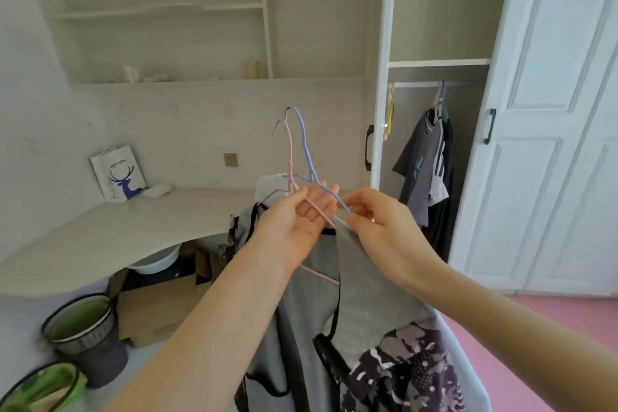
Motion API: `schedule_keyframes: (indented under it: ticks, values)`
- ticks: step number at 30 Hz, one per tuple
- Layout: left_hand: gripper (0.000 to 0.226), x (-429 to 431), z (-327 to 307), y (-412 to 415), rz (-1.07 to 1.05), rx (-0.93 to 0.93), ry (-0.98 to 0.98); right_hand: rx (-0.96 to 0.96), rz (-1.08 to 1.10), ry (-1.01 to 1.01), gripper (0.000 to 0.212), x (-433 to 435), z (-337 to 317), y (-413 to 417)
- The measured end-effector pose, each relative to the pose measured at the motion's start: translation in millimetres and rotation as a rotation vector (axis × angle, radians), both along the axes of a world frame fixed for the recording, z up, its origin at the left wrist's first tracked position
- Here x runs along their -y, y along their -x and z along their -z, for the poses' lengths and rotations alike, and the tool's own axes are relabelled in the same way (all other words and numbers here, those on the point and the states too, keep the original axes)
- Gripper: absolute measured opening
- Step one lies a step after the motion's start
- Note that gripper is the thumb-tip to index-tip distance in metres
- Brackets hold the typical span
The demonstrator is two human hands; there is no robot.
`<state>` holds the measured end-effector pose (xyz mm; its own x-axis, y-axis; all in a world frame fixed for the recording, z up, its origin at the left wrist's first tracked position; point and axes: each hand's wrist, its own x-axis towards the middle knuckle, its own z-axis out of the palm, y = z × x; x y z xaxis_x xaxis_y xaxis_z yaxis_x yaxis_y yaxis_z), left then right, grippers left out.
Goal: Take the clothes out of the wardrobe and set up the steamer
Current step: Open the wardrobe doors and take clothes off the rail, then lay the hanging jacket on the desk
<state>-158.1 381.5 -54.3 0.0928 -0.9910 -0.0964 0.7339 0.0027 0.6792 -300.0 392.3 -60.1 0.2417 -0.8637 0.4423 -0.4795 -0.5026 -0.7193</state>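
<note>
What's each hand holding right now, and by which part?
The left hand grips the pink hanger just below its neck; the right hand pinches the blue hanger on its sloping arm, above the grey garment.

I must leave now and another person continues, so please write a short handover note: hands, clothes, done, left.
Left hand grips the pink hanger; right hand pinches the arm of the blue hanger. The grey garment hangs below them.
Done: both hangers are out of the open wardrobe.
Left: dark clothes hang on its rail, to take out. No steamer is in view, so its setup remains.
</note>
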Motion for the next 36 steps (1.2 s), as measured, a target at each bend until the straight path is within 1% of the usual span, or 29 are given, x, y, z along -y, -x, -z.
schedule_keyframes:
  ticks: [7, 9, 12, 15, 16, 19, 21, 22, 23, 24, 26, 27, 29, 30, 32, 33, 34, 36]
  values:
    - [0.024, -10.0, 2.5, -59.4, -0.096, -0.054, 0.023, 0.037, -0.140, -0.031, 0.025, 11.2, 7.4, -64.4]
    - [0.024, -9.3, 3.9, -82.9, -0.127, -0.026, 0.024, 0.033, -0.171, -0.044, 0.026, 13.0, 8.8, -86.4]
    - [0.019, -7.0, 4.5, -119.7, -0.185, 0.063, -0.005, -0.012, -0.219, -0.051, 0.023, 16.6, 11.8, -119.8]
    - [0.018, -4.7, 7.2, -153.2, -0.247, 0.097, -0.043, -0.165, -0.271, -0.013, 0.016, 24.1, 14.0, -155.0]
    - [0.017, -3.7, 8.4, -163.5, -0.268, 0.094, -0.061, -0.235, -0.280, 0.003, 0.017, 26.6, 14.3, -167.9]
    - [0.016, 2.5, 13.7, -193.9, -0.306, 0.071, -0.138, -0.418, -0.286, -0.025, 0.030, 34.4, 17.6, -209.6]
    - [0.014, 7.4, 18.0, -213.7, -0.306, 0.042, -0.185, -0.539, -0.265, -0.023, 0.028, 41.6, 23.0, -236.3]
    - [0.017, 9.5, 20.4, -223.1, -0.311, 0.025, -0.198, -0.602, -0.246, -0.018, 0.028, 45.4, 25.6, -248.6]
    - [0.024, 12.0, 23.5, -233.2, -0.321, 0.010, -0.209, -0.656, -0.228, -0.015, 0.028, 48.8, 28.0, -260.6]
    - [0.031, 13.8, 26.3, -243.1, -0.325, -0.007, -0.220, -0.708, -0.215, -0.011, 0.024, 51.6, 30.0, -272.3]
    - [0.035, 17.3, 31.4, -262.6, -0.319, -0.005, -0.236, -0.782, -0.199, 0.001, 0.013, 55.2, 33.5, -293.0]
    - [0.034, 18.9, 33.8, -272.8, -0.314, 0.007, -0.244, -0.799, -0.197, 0.002, 0.014, 56.8, 36.0, -302.2]
    - [0.032, 21.5, 38.8, -292.7, -0.293, 0.028, -0.254, -0.807, -0.202, -0.012, 0.024, 60.8, 42.6, -317.7]
    - [0.029, 22.5, 41.5, -302.1, -0.278, 0.045, -0.254, -0.800, -0.204, -0.019, 0.024, 64.0, 46.3, -324.5]
    - [0.017, 24.3, 44.9, -317.6, -0.229, 0.106, -0.245, -0.776, -0.196, -0.021, 0.015, 72.3, 52.9, -337.1]
    - [0.011, 25.7, 45.4, -324.0, -0.204, 0.155, -0.247, -0.751, -0.191, -0.015, 0.015, 77.6, 56.3, -343.0]
    - [0.010, 28.5, 46.4, -330.5, -0.196, 0.213, -0.245, -0.719, -0.191, -0.006, 0.016, 83.9, 59.5, -349.0]
    - [0.014, 37.6, 47.7, -343.3, -0.219, 0.321, -0.221, -0.619, -0.213, -0.002, 0.019, 98.7, 64.3, -360.1]
